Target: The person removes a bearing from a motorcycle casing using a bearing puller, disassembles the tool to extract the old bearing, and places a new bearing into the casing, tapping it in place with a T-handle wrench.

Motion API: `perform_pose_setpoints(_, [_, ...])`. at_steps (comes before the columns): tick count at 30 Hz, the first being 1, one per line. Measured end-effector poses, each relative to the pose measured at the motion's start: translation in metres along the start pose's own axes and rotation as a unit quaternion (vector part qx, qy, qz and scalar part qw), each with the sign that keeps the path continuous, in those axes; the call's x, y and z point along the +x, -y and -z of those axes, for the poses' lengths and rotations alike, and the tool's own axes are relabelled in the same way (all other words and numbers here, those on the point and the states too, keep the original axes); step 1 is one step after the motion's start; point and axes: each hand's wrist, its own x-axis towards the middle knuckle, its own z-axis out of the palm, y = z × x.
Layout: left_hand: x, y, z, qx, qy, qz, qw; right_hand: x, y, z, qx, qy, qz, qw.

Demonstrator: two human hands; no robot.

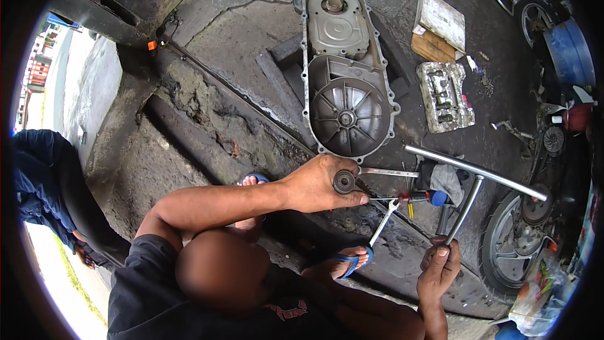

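Note:
My left hand (318, 182) is closed around a dark round metal part with a hole in its middle (344, 181), just below the large crankcase cover (349, 113). My right hand (438, 271) grips the lower end of a T-handle wrench (465, 209), its long chrome bar slanting across above the hand. Beside the left hand lie a combination wrench (393, 172), a screwdriver with a red and black handle (412, 196) and a second wrench (382, 223) near a sandaled foot. How far the dark part extends inside the fingers is hidden.
A socket set in a dirty white case (443, 97) lies right of the cover, below a worn white box (440, 22). Farther right are a wheel (503, 239) and a blue drum (568, 53). Another person in dark clothes (50, 182) is at the left edge.

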Motion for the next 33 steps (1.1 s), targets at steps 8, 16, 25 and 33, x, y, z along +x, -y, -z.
perform_pose_setpoints(8, [0.000, -0.002, -0.017, 0.048, -0.065, -0.181, 0.980, -0.003, -0.038, 0.001, 0.000, -0.011, -0.033, 0.999])
perform_pose_setpoints(16, [0.008, 0.010, -0.035, -0.077, -0.020, 0.041, 0.996, -0.024, -0.062, 0.002, -0.054, 0.014, 0.008, 0.998])
perform_pose_setpoints(25, [0.018, 0.026, -0.065, -0.283, 0.056, 0.261, 0.921, -0.014, -0.097, -0.024, 0.025, -0.055, -0.080, 0.995])
perform_pose_setpoints(33, [0.034, 0.044, -0.072, -0.431, 0.123, 0.309, 0.839, 0.094, -0.159, -0.012, 0.294, -0.156, -0.346, 0.877])
